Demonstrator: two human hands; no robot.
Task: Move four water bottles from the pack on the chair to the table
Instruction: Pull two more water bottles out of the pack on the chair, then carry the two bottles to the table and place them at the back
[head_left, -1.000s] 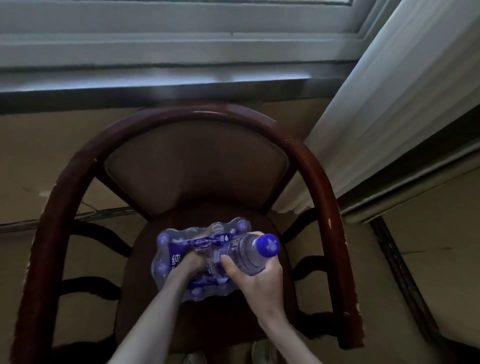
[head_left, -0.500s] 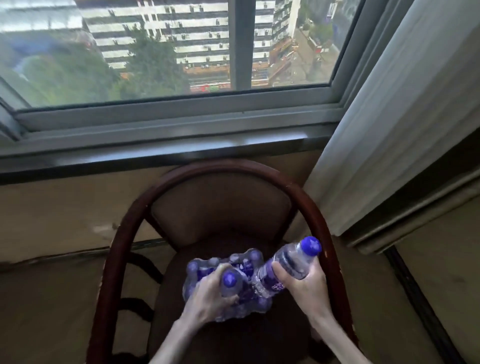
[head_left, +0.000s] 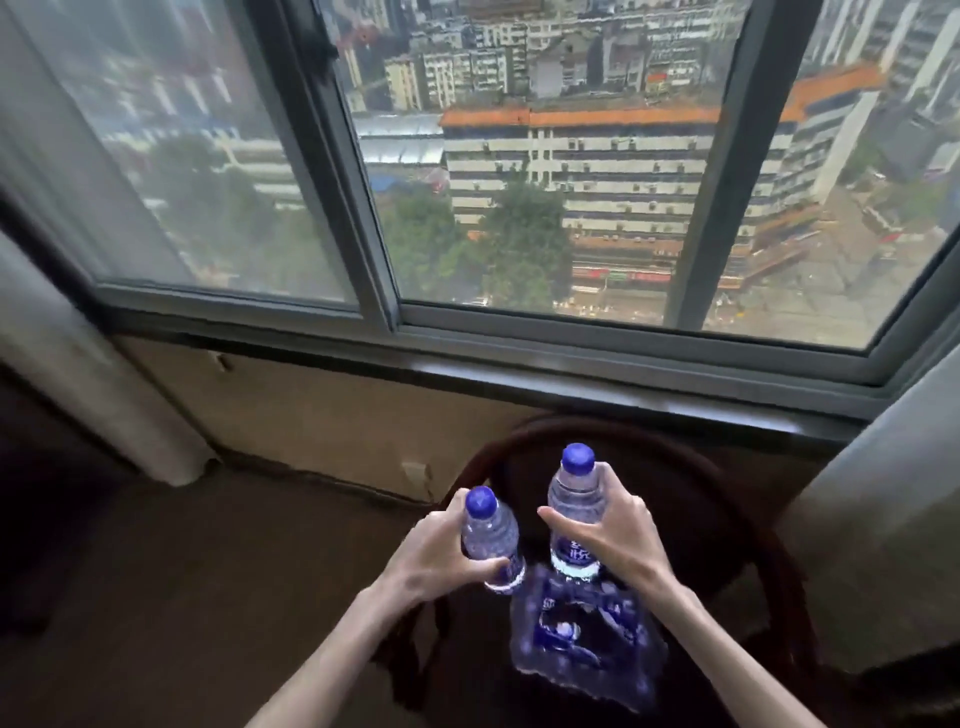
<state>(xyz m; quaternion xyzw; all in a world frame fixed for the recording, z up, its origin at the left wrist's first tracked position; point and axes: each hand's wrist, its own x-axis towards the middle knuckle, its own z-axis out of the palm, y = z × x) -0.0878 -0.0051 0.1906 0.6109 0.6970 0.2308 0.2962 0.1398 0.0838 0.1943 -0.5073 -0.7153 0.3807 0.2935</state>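
Note:
Each of my hands holds a clear water bottle with a blue cap, lifted above the chair. My left hand (head_left: 434, 558) grips the left bottle (head_left: 488, 535) around its body. My right hand (head_left: 618, 545) grips the right bottle (head_left: 574, 499), which stands upright and a little higher. Below them the plastic-wrapped pack (head_left: 582, 634) of blue-labelled bottles lies on the seat of the dark wooden chair (head_left: 748, 509). No table is in view.
A wide window (head_left: 519, 208) with a dark sill runs behind the chair. White curtains hang at the left (head_left: 78, 364) and at the right (head_left: 883, 519). Brown floor (head_left: 182, 597) lies left of the chair.
Both hands have lifted away from the pack, each with a bottle, and both bottles now stand upright. The view has tilted up and swung left, so more of the window shows.

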